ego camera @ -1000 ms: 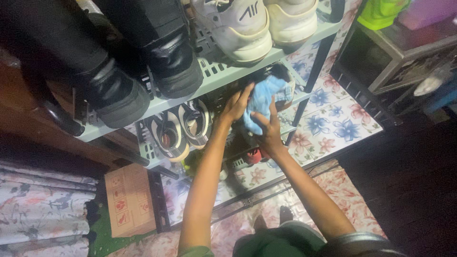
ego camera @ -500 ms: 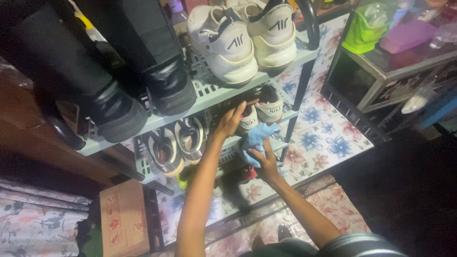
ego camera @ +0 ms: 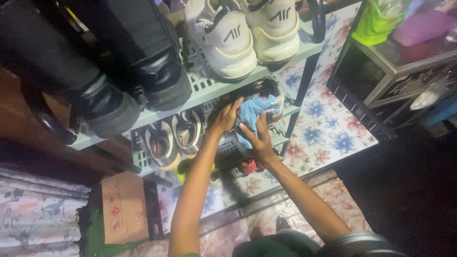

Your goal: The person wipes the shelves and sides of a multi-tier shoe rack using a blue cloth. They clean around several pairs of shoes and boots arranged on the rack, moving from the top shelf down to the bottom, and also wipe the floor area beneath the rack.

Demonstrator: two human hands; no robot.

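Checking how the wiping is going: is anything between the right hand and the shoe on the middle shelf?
Yes: the blue cloth lies between the right hand and the shoe. The left hand reaches in beside it.

Soft blue cloth (ego camera: 252,114); glossy black boots (ego camera: 138,90); grey plastic rack (ego camera: 209,93).

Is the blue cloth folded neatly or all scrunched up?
Scrunched up: the blue cloth bunches in wrinkled lumps under the right hand, against a shoe.

Cloth (ego camera: 251,114) on shoe (ego camera: 271,93), middle shelf (ego camera: 285,110)
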